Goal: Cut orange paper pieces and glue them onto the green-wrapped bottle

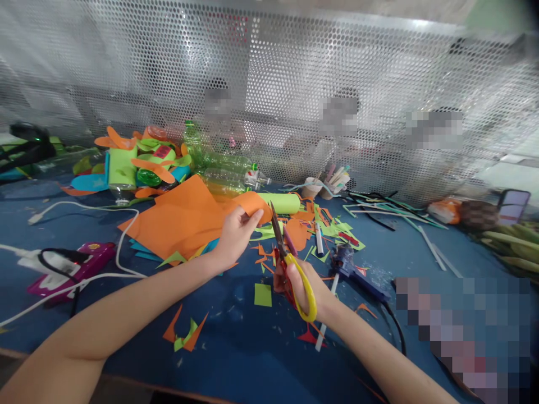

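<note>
Orange paper [253, 202] partly behind left fingers [255, 217]

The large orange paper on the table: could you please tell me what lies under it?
Blue paper pokes out beneath the near edge of the large orange paper; anything farther under is covered.

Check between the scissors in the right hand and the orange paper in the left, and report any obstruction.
Nothing visible stands between them. The dark metal blades of the yellow-and-red-handled scissors in the right hand are right beside the curved edge of the orange paper in the left hand; whether they touch is unclear.
</note>
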Demonstrator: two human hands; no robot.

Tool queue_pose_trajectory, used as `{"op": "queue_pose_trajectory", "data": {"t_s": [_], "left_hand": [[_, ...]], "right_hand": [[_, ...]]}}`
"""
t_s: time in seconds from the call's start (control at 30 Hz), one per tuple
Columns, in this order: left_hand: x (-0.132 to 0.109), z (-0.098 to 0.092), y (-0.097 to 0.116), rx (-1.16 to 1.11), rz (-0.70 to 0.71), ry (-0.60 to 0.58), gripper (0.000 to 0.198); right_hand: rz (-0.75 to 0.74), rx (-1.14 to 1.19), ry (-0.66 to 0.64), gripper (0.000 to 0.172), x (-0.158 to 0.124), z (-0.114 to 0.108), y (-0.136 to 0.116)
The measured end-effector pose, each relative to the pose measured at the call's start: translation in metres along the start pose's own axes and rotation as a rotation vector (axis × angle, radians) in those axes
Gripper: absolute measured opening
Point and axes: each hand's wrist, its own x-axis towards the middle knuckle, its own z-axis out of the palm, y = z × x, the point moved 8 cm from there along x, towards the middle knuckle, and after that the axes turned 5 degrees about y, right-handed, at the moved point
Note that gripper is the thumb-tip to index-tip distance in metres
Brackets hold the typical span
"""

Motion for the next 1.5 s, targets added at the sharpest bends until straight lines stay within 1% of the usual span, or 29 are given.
{"op": "queue_pose_trajectory", "data": {"t_s": [0.1,0.27,0.47,0.9,1.1,1.27,1.5], "left_hand": [[-0.002,0.003,0.001,0.052,0.03,-0.046,0.023],[-0.007,0.011,0.005,0.065,0.04,-0.115,0.025],[-0.009,0.01,0.01,0.072,0.048,-0.1,0.023],[-0.01,0.009,0.008,0.071,0.039,-0.083,0.021],[-0.01,0.01,0.01,0.086,0.061,-0.094,0.021],[-0.009,0.008,0.008,0.119,0.047,-0.07,0.02],[-0.01,0.011,0.011,0.04,0.038,-0.095,0.019]], "right_hand": [[-0.031,0.01,-0.014,0.052,0.0,0.002,0.0],[-0.08,-0.071,0.042,0.052,-0.001,-0.003,-0.002],[-0.097,-0.111,0.068,0.052,-0.001,-0.006,-0.005],[-0.084,-0.106,0.041,0.055,0.002,-0.007,-0.011],[0.029,-0.048,0.043,0.054,0.003,-0.007,-0.005],[0.05,-0.033,0.031,0.055,0.002,-0.005,-0.005],[0.065,-0.007,0.046,0.056,0.002,-0.004,0.0]]}}
